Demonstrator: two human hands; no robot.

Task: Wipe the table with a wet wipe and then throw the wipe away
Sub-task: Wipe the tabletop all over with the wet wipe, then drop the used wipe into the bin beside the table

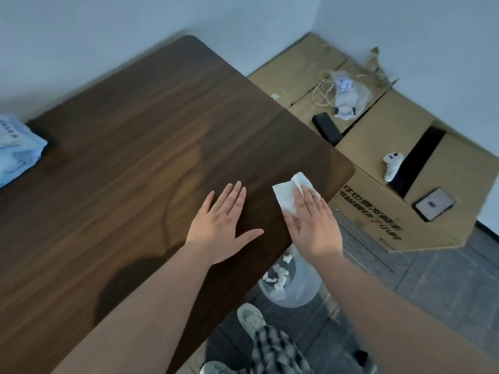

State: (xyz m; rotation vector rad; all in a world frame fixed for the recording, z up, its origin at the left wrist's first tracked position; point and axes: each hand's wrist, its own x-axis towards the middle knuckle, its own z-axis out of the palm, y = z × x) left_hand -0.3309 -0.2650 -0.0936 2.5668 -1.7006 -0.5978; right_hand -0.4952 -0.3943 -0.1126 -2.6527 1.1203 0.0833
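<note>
A white wet wipe (286, 192) lies flat on the dark wooden table (135, 147) near its right front corner. My right hand (313, 225) presses down on the wipe with flat fingers, covering its near part. My left hand (224, 222) rests flat on the table just left of it, fingers apart, holding nothing. A clear waste bin (294, 279) with several crumpled white wipes inside stands on the floor below the table edge, under my right forearm. A blue wipe packet (16, 149) sits at the table's far left edge.
Cardboard boxes (378, 147) fill the floor to the right, carrying a black case (326, 129), a plastic bag with cord (345, 95), a white controller (391, 166) and a phone (434, 203). My shoes (251, 319) stand on the grey tiles by the bin. White walls lie behind.
</note>
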